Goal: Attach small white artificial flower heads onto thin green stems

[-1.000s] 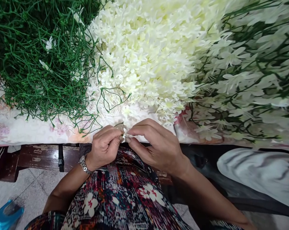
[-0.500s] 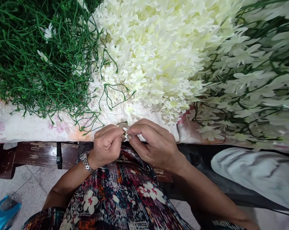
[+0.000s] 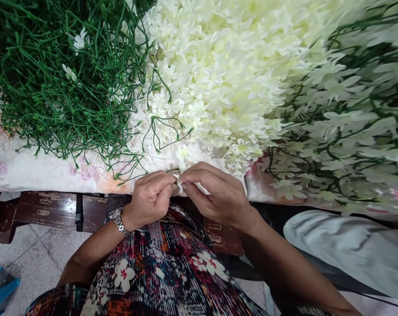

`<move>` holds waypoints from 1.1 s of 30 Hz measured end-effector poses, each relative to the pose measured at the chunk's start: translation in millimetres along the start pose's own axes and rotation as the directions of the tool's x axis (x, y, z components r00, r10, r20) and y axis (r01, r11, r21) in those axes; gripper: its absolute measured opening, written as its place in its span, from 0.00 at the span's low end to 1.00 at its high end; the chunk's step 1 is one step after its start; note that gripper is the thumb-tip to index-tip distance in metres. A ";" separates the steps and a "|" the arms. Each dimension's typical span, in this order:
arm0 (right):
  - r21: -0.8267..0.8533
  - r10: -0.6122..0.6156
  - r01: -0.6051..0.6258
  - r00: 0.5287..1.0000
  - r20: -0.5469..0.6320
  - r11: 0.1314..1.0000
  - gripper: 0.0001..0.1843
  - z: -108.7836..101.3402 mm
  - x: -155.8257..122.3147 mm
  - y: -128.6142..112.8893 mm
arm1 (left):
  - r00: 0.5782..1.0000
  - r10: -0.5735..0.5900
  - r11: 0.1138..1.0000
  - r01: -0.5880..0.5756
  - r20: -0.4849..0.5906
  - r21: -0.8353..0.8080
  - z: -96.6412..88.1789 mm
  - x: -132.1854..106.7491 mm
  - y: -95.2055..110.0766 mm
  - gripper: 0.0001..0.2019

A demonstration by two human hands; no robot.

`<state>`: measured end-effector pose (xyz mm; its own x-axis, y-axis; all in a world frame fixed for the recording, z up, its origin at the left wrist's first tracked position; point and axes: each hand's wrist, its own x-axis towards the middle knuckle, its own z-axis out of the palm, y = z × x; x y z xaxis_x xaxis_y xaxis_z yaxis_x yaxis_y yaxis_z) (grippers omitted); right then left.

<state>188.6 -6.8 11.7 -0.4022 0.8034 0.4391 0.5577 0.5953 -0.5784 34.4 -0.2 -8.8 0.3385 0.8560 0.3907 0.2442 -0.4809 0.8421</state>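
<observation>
I have a small white flower (image 3: 178, 181) at the centre of my head view, caught between two sets of fingertips just off the near edge of the surface (image 3: 37, 169). The left hand (image 3: 153, 197) has its grip clamped on it, thumb against forefinger; the right hand (image 3: 218, 195) pinches it from the other side, though its petals are mostly hidden from me. I judge that a piece so slight calls for fingertips only, and that holding it close to the body lets both hands meet. Just beyond lies a heap of white blossoms (image 3: 215, 96), with green stems (image 3: 83, 101) massed to its left and flowered stems (image 3: 337, 123) to its right. I take it they are sorted by kind, within easy reach. A watch (image 3: 120, 221) circles the left wrist.
</observation>
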 end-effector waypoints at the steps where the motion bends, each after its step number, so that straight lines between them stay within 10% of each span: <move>1: 0.031 0.016 -0.016 1.000 -0.008 0.999 0.07 -1.6 0.1 0.6 | 1.000 -0.006 1.000 0.006 0.010 -0.012 -0.6 0.8 0.9 0.05; 33: 0.025 0.067 -0.065 0.994 -0.090 0.998 0.07 7.1 0.7 -2.4 | 0.996 -0.081 0.996 0.082 0.026 -0.038 -1.1 1.7 2.8 0.06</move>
<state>181.8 -7.6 8.5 -0.2964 0.8372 0.4596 0.5647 0.5417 -0.6227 34.7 0.1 -5.4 0.3414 0.8867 0.3117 0.2358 -0.4018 0.8848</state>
